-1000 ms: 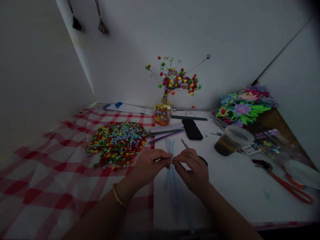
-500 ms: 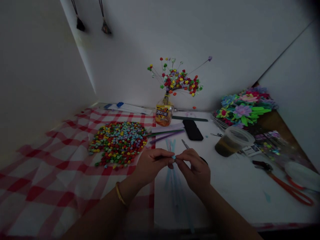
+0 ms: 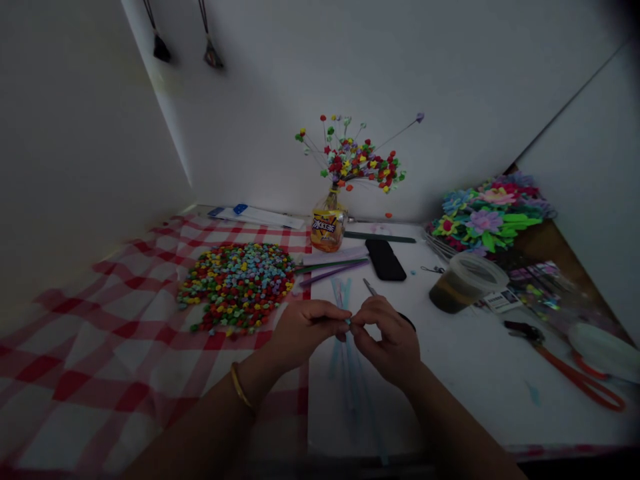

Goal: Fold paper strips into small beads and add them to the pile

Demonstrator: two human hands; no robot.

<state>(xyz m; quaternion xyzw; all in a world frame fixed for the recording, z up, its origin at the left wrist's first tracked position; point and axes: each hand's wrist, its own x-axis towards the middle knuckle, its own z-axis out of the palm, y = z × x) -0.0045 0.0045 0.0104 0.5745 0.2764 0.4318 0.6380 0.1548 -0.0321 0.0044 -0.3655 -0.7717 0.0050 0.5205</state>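
My left hand (image 3: 300, 331) and my right hand (image 3: 387, 337) meet fingertip to fingertip above the table's front middle. Both are pinched on a small light-blue folded paper strip (image 3: 349, 322), mostly hidden by the fingers. Its long tail hangs down between my wrists toward the table edge. More pale blue strips (image 3: 341, 291) lie on the white surface just beyond my fingers. A gold bangle sits on my left wrist. A heap of small multicoloured paper stars (image 3: 237, 284) lies on the red-checked cloth (image 3: 75, 360) to the left of my hands.
A bottle vase (image 3: 327, 228) with star-tipped wires stands at the back. A black phone (image 3: 384, 259), green and purple strips, a lidded plastic tub (image 3: 467, 281), a paper flower bouquet (image 3: 487, 213) and red-handled scissors (image 3: 575, 373) lie to the right.
My fingers have worked the blue strip slightly; the pinch has closed tighter so less of the blue shows. The hands stay in the same place.
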